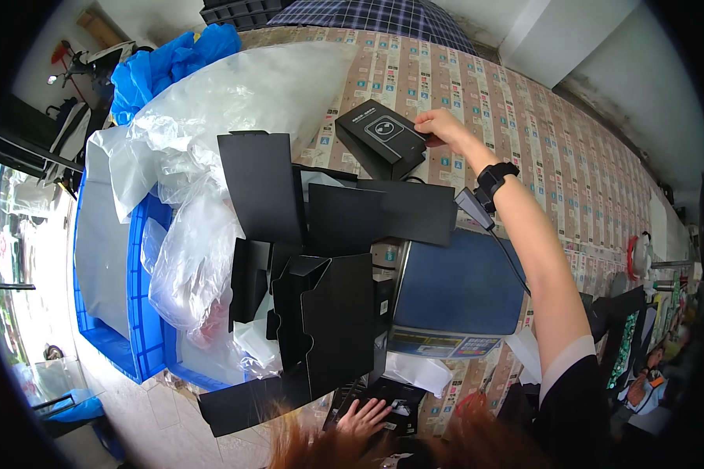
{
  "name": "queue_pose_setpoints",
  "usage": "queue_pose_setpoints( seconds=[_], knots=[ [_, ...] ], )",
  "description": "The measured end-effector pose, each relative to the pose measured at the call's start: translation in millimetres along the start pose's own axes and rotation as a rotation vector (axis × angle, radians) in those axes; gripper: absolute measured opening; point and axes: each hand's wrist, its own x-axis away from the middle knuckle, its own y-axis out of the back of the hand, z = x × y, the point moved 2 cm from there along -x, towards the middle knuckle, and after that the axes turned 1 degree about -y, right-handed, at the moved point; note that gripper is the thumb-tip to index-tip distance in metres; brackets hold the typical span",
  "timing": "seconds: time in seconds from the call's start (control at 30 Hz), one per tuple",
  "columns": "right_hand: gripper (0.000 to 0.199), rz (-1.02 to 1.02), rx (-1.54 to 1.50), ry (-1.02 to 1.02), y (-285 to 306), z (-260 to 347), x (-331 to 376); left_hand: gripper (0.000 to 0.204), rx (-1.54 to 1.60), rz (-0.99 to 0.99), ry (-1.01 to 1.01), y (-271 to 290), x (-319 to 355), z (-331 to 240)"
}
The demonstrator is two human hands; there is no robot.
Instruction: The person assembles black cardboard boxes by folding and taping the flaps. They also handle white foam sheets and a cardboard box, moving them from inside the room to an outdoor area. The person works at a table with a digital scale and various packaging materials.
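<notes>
At the far side of the table, my right hand point(443, 130) reaches out with its fingers closed at the right corner of a small black box point(383, 134) printed with a white emblem. Near the front edge my left hand point(364, 417) rests with fingers spread on flat black printed packaging point(403, 406). Between them stands a large black carton point(336, 320) with its flaps raised; its inside is mostly hidden. One long flap point(379, 209) extends toward my right forearm, which wears a black wrist strap with a small device.
Right of the carton lies a blue-topped weighing scale point(457, 289). Clear plastic bags point(192, 258) fill the left, beside blue crates point(137, 289). Crumpled blue plastic point(172, 66) lies at the far left. A patterned cloth point(524, 148) covers the table; a cable hangs by my forearm.
</notes>
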Motion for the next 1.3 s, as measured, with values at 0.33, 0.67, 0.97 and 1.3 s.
queue_pose_setpoints(
  seconds=[0.33, 0.67, 0.97, 1.3],
  knots=[
    [0.041, -0.049, -0.638, 0.13, 36, 13, 26, 0.054, -0.046, -0.062, 0.012, 0, -5, -1],
    [0.072, -0.235, 0.842, 0.398, -28, -32, 15, 0.055, 0.026, 0.027, 0.039, 3, -5, -6],
    [0.057, -0.219, 0.592, 0.425, 70, -38, 32, 0.055, 0.102, 0.154, -0.011, 2, 2, 5],
    [0.059, -0.224, 1.001, 0.346, 108, -58, 132, 0.057, 0.041, -0.07, -0.05, -4, 1, 15]
  ],
)
